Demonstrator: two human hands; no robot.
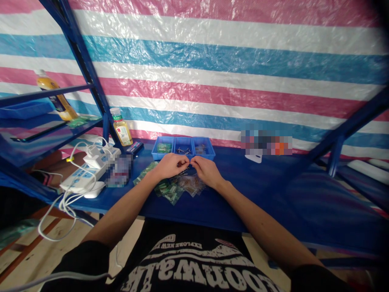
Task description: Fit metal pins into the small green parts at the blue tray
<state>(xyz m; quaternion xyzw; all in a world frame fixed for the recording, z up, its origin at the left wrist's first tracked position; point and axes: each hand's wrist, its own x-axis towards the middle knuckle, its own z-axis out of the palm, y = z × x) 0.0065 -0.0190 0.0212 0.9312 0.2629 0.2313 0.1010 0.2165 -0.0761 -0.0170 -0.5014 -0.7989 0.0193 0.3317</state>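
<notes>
My left hand (172,165) and my right hand (206,170) meet fingertip to fingertip over the blue table. The fingers of both are closed in a pinch, and whatever lies between them is too small to make out. Just behind them stands a blue tray with three compartments (183,156). Green packets (164,147) lie in its left compartment, dark metal pieces (184,151) in the middle one, and clear packets (200,150) in the right one. Below my hands are a pile of green packets (169,192) and clear bags with brownish pieces (192,185).
A white power strip (77,177) with plugs and tangled cables sits at the left. Behind it stand a bottle of yellow liquid (122,129) and a dark box (135,149). Blue metal posts (105,129) frame the table. A white tag (254,157) lies at the back right.
</notes>
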